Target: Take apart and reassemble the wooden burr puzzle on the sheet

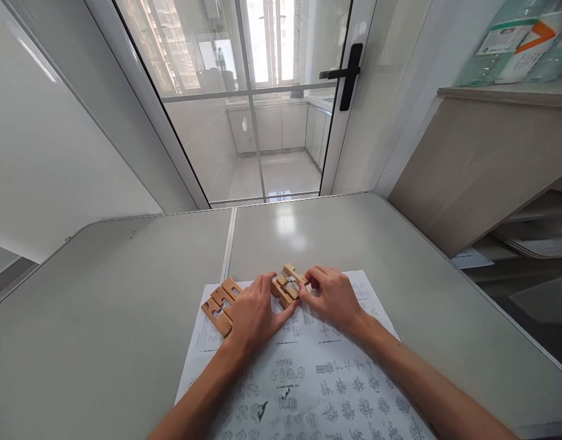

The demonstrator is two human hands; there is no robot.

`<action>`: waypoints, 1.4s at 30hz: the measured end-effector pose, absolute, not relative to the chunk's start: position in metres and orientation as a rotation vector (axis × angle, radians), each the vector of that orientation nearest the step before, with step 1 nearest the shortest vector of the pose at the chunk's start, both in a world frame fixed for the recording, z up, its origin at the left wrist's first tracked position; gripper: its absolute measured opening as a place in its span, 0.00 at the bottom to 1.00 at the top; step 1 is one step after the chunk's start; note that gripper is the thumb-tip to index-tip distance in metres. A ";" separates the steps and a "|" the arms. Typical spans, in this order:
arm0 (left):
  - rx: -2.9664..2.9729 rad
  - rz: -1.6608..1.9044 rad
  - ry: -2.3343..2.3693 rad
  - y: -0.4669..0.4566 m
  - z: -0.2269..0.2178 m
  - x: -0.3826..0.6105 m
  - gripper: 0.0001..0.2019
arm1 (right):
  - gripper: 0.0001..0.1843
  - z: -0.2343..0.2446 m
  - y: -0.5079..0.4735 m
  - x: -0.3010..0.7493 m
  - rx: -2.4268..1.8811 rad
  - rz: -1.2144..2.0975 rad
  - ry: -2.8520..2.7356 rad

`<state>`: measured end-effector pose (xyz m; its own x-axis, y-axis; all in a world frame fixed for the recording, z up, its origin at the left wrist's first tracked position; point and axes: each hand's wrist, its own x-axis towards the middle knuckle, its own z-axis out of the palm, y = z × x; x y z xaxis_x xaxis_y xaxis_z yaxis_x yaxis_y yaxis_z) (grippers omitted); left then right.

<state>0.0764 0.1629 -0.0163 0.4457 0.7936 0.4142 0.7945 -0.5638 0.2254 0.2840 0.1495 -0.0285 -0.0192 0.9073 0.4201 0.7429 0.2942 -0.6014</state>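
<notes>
A small cluster of notched wooden puzzle pieces (287,285) rests on a printed instruction sheet (308,379) on the table. My left hand (254,315) grips the cluster from the left, thumb and fingers closed on it. My right hand (332,294) pinches its right end with curled fingers. A second group of notched wooden pieces (220,302) lies flat on the sheet just left of my left hand, partly covered by it.
The grey folding table (125,305) has a centre seam and rounded far corners. Behind it stands a glass door (244,98) with a black handle (349,72). A shelf unit (501,171) holding papers sits at the right.
</notes>
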 end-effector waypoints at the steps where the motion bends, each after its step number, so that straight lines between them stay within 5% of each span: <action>1: -2.681 -0.759 -1.465 0.163 -0.017 0.076 0.28 | 0.08 -0.029 0.150 0.285 -1.493 0.245 -1.819; 13: -2.724 -0.833 -1.443 0.164 -0.018 0.077 0.30 | 0.07 -0.028 0.150 0.288 -1.352 0.276 -2.051; 19: -2.867 -0.797 -1.341 0.163 -0.014 0.078 0.21 | 0.07 -0.026 0.149 0.289 -1.290 0.318 -2.085; 42: -2.718 -0.745 -1.463 0.182 -0.023 0.063 0.12 | 0.08 -0.029 0.148 0.287 -1.201 0.419 -2.076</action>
<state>0.0628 0.1816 -0.0230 0.4653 0.7966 0.3858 0.7807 -0.5748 0.2452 0.2865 0.1480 -0.0286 -0.3323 0.8521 0.4045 0.6287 0.5198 -0.5784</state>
